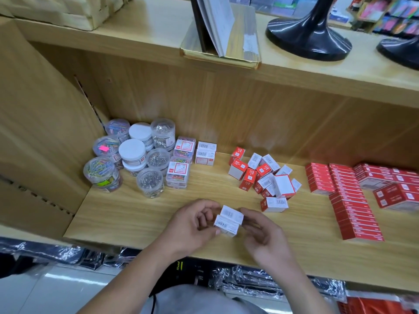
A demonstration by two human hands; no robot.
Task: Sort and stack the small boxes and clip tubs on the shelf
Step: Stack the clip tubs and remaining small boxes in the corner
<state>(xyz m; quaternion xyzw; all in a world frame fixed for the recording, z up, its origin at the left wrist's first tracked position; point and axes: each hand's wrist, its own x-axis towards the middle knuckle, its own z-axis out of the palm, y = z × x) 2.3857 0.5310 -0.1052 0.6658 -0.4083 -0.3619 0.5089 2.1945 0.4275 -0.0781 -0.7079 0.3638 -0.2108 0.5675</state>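
Over the front of the wooden shelf (140, 211), my left hand (192, 225) and my right hand (264, 234) together hold two small white boxes (229, 219), one set on the other, fingers curled at either side. A loose heap of small red-and-white boxes (265, 177) lies in the middle of the shelf. At the back left, two white boxes (205, 153) sit stacked. Left of them stand several round clip tubs (136, 155) and clear square clip cases (179, 172).
Rows of long red boxes (349, 200) fill the right of the shelf. The upper shelf carries a gold tray with a book (222, 41) and black stand bases (308, 37). Plastic-wrapped goods (249, 284) hang below the shelf's front edge.
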